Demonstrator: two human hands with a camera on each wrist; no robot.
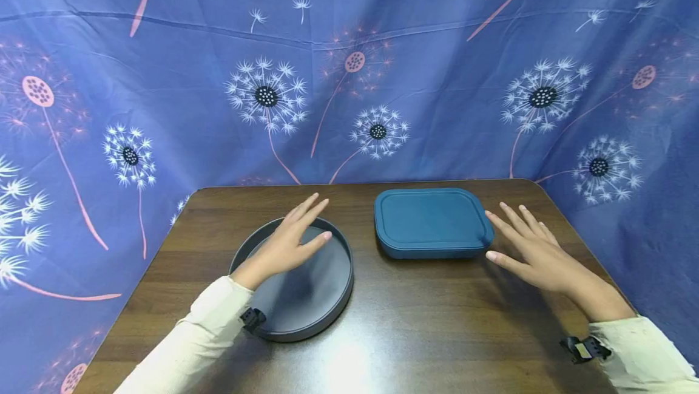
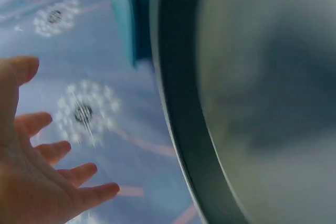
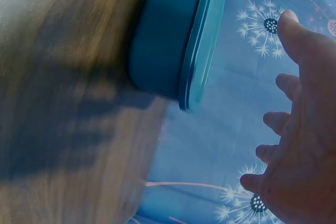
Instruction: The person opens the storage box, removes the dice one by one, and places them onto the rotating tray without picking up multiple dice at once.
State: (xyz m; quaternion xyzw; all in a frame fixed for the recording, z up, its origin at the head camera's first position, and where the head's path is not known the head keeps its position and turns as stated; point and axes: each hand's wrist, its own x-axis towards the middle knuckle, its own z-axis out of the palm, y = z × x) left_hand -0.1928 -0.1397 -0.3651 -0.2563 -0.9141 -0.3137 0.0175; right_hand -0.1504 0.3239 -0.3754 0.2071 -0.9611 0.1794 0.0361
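My left hand (image 1: 286, 245) hovers over the round dark grey pan (image 1: 319, 303), fingers extended and thumb spread, holding nothing. In the left wrist view the pan's tall rim (image 2: 181, 98) curves beside the spread fingers. A blue rectangular container (image 1: 434, 218) with a fitted lid sits at the back of the table, right of the pan. My right hand (image 1: 537, 254) is at the container's right end, fingers spread and straight, its fingertips close to the lid's edge. The right wrist view shows the container's side (image 3: 165, 35) and the right palm (image 3: 307, 135) with nothing in it.
Both things stand on a brown wooden table (image 1: 404, 327). A blue cloth (image 1: 437, 78) with dandelion prints hangs behind and along both sides. Small dark devices are strapped at the left wrist (image 1: 253, 319) and the right wrist (image 1: 584, 350).
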